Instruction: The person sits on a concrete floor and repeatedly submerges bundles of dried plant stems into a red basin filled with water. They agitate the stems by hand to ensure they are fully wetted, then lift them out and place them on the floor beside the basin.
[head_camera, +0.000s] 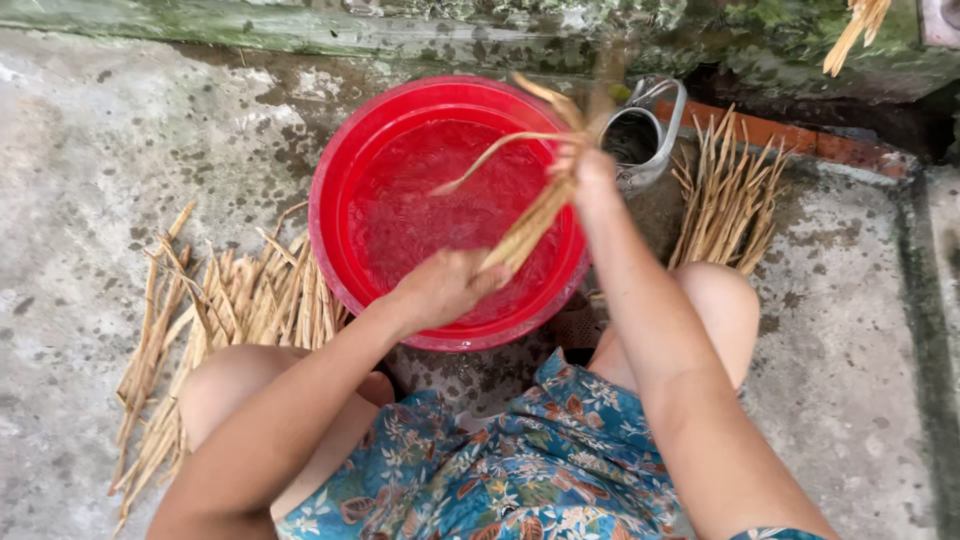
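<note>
A red plastic basin (335, 165) filled with water sits on the concrete in front of my knees. Over it I hold a bundle of tan dried stalks (535, 215) slanted between both hands. My left hand (445, 285) grips the lower end just above the water. My right hand (590, 170) grips the upper end near the basin's far right rim, with loose stalk tips sticking out past it.
A heap of dried stalks (215, 320) lies on the ground at the left. A tidier pile of stalks (725, 205) lies at the right. A metal pot (645, 135) stands behind the basin. A mossy wall (500, 25) closes the far side.
</note>
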